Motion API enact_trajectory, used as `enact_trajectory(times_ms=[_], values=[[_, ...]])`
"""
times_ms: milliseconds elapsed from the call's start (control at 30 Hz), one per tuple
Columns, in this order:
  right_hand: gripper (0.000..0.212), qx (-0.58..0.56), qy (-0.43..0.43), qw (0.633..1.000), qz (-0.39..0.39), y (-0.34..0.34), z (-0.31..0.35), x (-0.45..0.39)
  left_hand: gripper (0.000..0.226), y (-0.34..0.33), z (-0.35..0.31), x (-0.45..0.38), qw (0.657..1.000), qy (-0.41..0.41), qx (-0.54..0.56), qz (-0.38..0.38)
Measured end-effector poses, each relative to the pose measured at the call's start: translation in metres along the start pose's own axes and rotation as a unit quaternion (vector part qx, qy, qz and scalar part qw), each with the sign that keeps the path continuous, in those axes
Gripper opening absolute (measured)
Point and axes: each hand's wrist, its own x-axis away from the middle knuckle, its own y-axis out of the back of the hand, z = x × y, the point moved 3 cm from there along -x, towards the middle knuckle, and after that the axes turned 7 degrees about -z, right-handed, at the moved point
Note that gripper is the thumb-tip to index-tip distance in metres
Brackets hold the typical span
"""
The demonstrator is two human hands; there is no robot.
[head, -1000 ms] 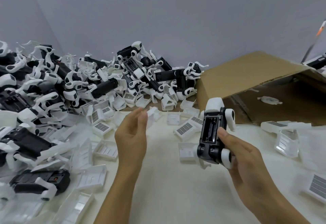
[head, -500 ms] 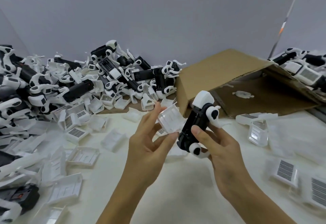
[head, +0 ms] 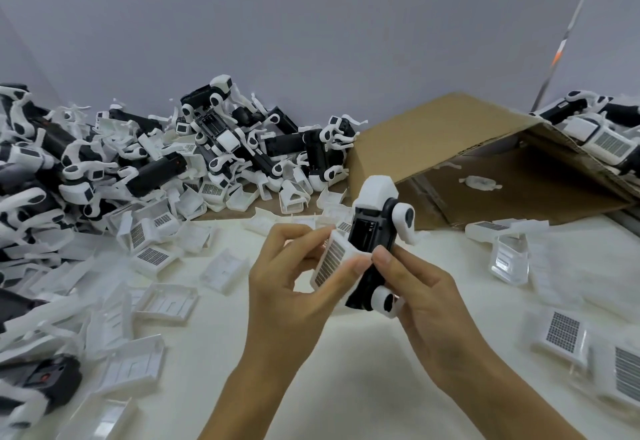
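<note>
White table (head: 346, 387) bears plastic covers (head: 166, 302), toy bodies (head: 152, 176), cardboard box (head: 433, 141)

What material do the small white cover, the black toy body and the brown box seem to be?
The white cover looks like thin moulded plastic, matt, with a dark grid. The toy body seems hard plastic: smooth black and white shells. The brown box is probably corrugated cardboard: dull, layered edge.

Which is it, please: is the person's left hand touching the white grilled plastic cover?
Touching: head view shows the left hand pinching the cover's edges.
</note>
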Motion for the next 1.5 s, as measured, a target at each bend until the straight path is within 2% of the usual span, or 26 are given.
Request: enact_trajectory(times_ms=[167,333,467,567,667,867,933,1033,1133,1200,1300,1400,1500], values=[[0.037,-0.004,-0.010,0.998,0.062,-0.005,-0.006,0.000,0.032,-0.002,0.003,0.006,0.998,0.032,-0.051,-0.029],[0.032,0.060,0.025,0.994,0.087,-0.006,-0.007,0.000,0.030,-0.004,-0.001,0.010,0.992,0.121,0.014,-0.046],[0.034,0.069,0.034,0.992,0.096,-0.005,-0.005,0.000,0.040,-0.013,-0.002,0.012,0.968,0.241,0.064,0.027],[0.031,0.057,0.035,0.994,0.085,-0.003,-0.006,-0.001,0.061,-0.018,-0.002,0.014,0.949,0.293,0.085,0.079],[0.033,0.050,0.043,0.995,0.071,-0.003,-0.004,0.000,0.074,-0.014,0.001,0.011,0.952,0.284,0.100,0.061],[0.028,0.085,0.047,0.991,0.097,-0.007,0.002,0.006,0.064,-0.012,0.004,0.012,0.946,0.291,0.081,0.120],[0.027,0.091,0.046,0.989,0.105,-0.009,0.004,0.008,0.063,-0.012,0.005,0.012,0.942,0.299,0.096,0.117],[0.021,0.098,0.066,0.992,0.050,-0.008,0.001,0.007,0.056,-0.013,0.006,0.011,0.949,0.286,0.099,0.084],[0.022,0.085,0.065,0.994,0.009,-0.005,0.002,0.006,0.036,-0.014,0.009,0.013,0.963,0.255,0.077,0.041],[0.030,0.104,0.065,0.992,0.019,-0.007,0.002,0.008,0.034,-0.016,0.009,0.017,0.968,0.238,0.056,0.050],[0.026,0.114,0.067,0.991,0.005,-0.008,0.001,0.006,0.046,-0.020,0.009,0.023,0.968,0.232,0.034,0.087],[0.018,0.126,0.095,0.987,-0.028,-0.003,0.002,0.004,0.036,-0.022,0.007,0.022,0.958,0.250,0.082,0.114],[0.012,0.135,0.135,0.981,-0.040,0.001,0.004,0.005,0.031,-0.020,0.007,0.018,0.963,0.233,0.092,0.099]])
